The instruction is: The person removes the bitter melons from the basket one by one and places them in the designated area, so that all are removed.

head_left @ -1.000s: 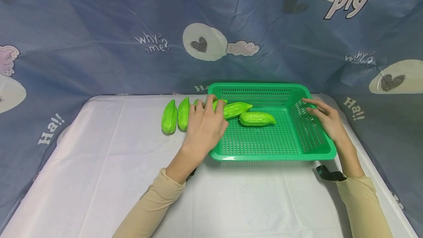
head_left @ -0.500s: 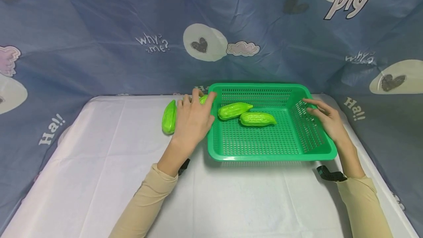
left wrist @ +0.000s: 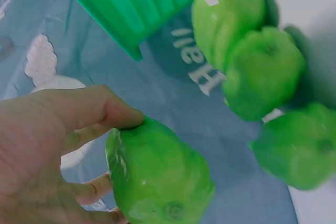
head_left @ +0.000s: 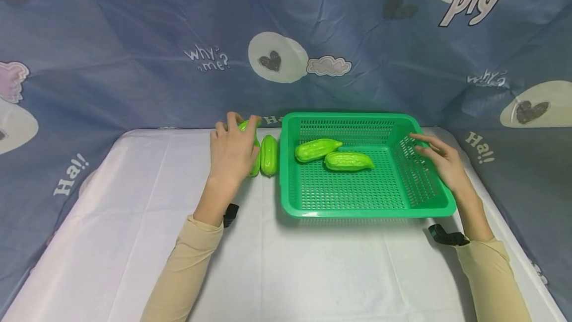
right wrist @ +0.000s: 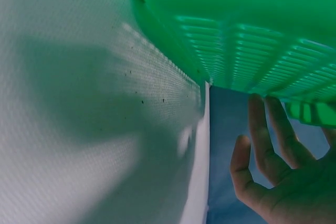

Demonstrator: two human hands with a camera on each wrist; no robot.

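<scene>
My left hand (head_left: pixel 231 152) holds a green bitter melon (left wrist: pixel 163 174) between thumb and fingers, raised above the others at the table's back. Below it several more bitter melons lie side by side left of the green basket (head_left: pixel 368 212); one melon (head_left: pixel 269 155) is fully visible in the head view, and my hand covers part of the rest. Inside the basket are two bitter melons, one melon (head_left: pixel 318 150) slanted and another melon (head_left: pixel 349 161) lying crosswise. My right hand (head_left: pixel 447 165) is at the basket's right end wall, fingers loosely extended; firm contact cannot be made out.
A white cloth (head_left: pixel 339 272) covers the table. Behind it hangs a blue printed curtain (head_left: pixel 170 19), close to the back edge. The basket's raised perforated walls stand right beside the row of melons.
My left hand has moved left, away from the basket's left rim, carrying the bitter melon over the row on the table. The right hand and the basket have stayed put.
</scene>
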